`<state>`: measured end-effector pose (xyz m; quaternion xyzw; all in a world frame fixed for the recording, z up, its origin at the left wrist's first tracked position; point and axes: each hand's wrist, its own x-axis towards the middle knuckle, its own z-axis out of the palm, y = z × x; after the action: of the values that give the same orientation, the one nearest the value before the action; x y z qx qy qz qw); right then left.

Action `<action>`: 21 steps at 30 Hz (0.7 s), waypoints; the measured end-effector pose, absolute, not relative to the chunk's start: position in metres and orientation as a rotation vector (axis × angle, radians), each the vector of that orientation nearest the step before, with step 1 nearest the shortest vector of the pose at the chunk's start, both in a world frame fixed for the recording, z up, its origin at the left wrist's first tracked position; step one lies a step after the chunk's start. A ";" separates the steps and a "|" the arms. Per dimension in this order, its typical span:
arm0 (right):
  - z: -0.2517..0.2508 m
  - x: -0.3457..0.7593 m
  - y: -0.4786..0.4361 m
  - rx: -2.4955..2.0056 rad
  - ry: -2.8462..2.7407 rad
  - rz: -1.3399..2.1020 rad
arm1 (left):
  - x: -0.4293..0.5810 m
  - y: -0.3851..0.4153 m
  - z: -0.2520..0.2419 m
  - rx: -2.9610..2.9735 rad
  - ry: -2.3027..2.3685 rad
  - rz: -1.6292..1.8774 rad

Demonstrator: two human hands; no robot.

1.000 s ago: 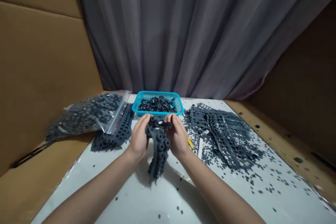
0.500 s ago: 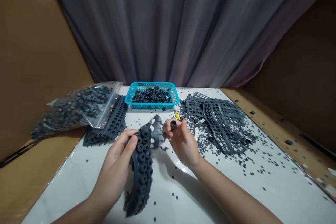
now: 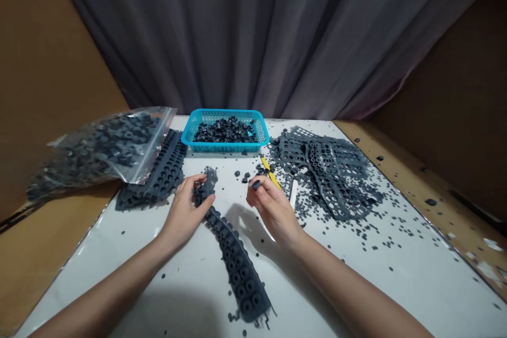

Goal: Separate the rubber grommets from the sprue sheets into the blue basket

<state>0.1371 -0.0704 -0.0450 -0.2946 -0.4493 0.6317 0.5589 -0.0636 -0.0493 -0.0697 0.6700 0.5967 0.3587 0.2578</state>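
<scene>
My left hand (image 3: pixel 185 215) pinches the far end of a long dark grey rubber strip (image 3: pixel 233 259) studded with ring-shaped parts; the strip lies on the white table (image 3: pixel 356 280) and runs toward me. My right hand (image 3: pixel 273 208) hovers just right of the strip's end, holding a small dark rubber ring (image 3: pixel 256 185) between thumb and fingertips. A few loose rings (image 3: pixel 241 175) lie on the table just beyond both hands.
A blue basket (image 3: pixel 225 132) of dark rings stands at the back centre. A clear bag (image 3: pixel 99 148) of rings and more strips (image 3: pixel 158 177) lie left. Emptied perforated strips (image 3: pixel 328 169) and scattered bits lie right, with a yellow tool (image 3: pixel 271 173) near them. Cardboard walls flank the table.
The strip has gone from held up in both hands to lying on the table. My right hand let go of the strip and now holds a single ring.
</scene>
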 end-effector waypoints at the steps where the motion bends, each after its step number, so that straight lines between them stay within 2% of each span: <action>1: -0.047 0.138 -0.070 -0.719 -1.078 1.485 | -0.065 -0.051 -0.069 1.868 1.637 0.930; 6: -0.052 0.139 -0.069 -0.808 -1.049 1.552 | -0.076 -0.063 -0.062 2.039 1.784 0.751; 11: -0.055 0.133 -0.061 -0.920 -0.805 1.781 | -0.092 -0.074 -0.062 1.880 1.892 0.731; 14: -0.059 0.124 -0.051 -0.989 -0.672 1.928 | -0.096 -0.076 -0.065 1.745 1.818 0.695; 17: -0.062 0.115 -0.040 -1.013 -0.724 2.041 | -0.094 -0.074 -0.067 1.573 1.589 0.809; 19: -0.060 0.110 -0.036 -1.031 -0.957 1.965 | -0.090 -0.072 -0.067 1.394 1.393 0.934; 21: -0.054 0.109 -0.033 -1.051 -1.366 1.624 | -0.084 -0.068 -0.065 1.235 1.229 0.996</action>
<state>0.1093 -0.0332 -0.0536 -0.4110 -0.5342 0.6350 0.3774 -0.0836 -0.0681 -0.0648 0.5188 0.5165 0.4187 0.5373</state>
